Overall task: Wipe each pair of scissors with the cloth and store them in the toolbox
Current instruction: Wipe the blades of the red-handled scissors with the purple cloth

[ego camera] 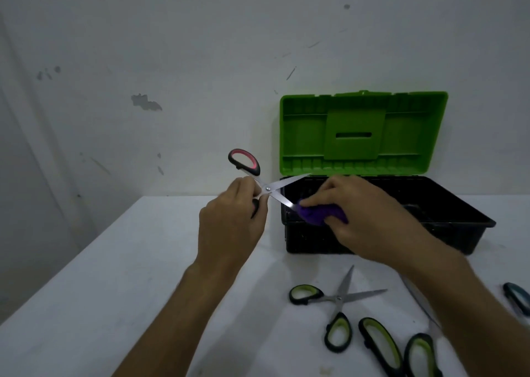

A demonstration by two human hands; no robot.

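The left hand (232,210) grips the lower handle of the red scissors (266,188), hiding most of it; their steel blades stand spread wide, one tip lost inside the bunched purple cloth (321,213) that the right hand (364,216) pinches; the cloth's weave is too blurred to make out. Behind sits the toolbox (447,204), black tub, ribbed green lid (364,133) upright. On the white table (114,276) lie open green scissors (335,302); another green pair (401,351) is cut off below, its blades under the right forearm; teal scissors (517,297) are clipped at the edge.
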